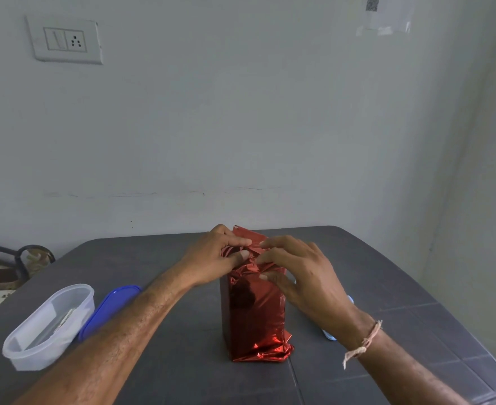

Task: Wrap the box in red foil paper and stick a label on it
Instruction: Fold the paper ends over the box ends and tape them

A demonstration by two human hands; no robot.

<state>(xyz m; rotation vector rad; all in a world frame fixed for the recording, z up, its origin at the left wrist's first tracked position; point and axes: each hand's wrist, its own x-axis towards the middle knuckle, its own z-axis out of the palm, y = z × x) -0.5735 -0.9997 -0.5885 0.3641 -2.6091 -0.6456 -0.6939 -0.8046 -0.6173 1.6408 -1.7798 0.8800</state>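
- A pale grey wall fills the back of the head view. A white switch plate [65,39] sits high up and far left of the box. A taped paper [387,13] sits high up to the right of it.
- Below is a dark grey table [182,375]. The box [255,317] stands tall near the middle of it.
- Red foil paper [265,346] covers the front and side of the box that we can see. It is crumpled at the bottom right corner and bunched up on top.
- The left hand [211,258] is at the top left of the box. Its thumb and fingers pinch the bunched foil.
- The right hand [302,273] is at the top right of the box. Its fingers reach out almost straight and press on the foil, and its thumb rests on the front. A string band [363,343] goes round that wrist.
- A clear tub [48,325] lies well to the left of the box, with a blue lid [109,308] just beside it. Something pale and flat is in the tub, but I cannot tell what.
- A small pale blue thing [328,336] peeks out to the right of the box, mostly hidden by the right wrist.
- The step now looks like folding the top end shut. The wrapping seems nearly done.
- Next, the loose flaps need to be pressed flat and held down so they do not spring up. Then comes the label, which I cannot pick out here.
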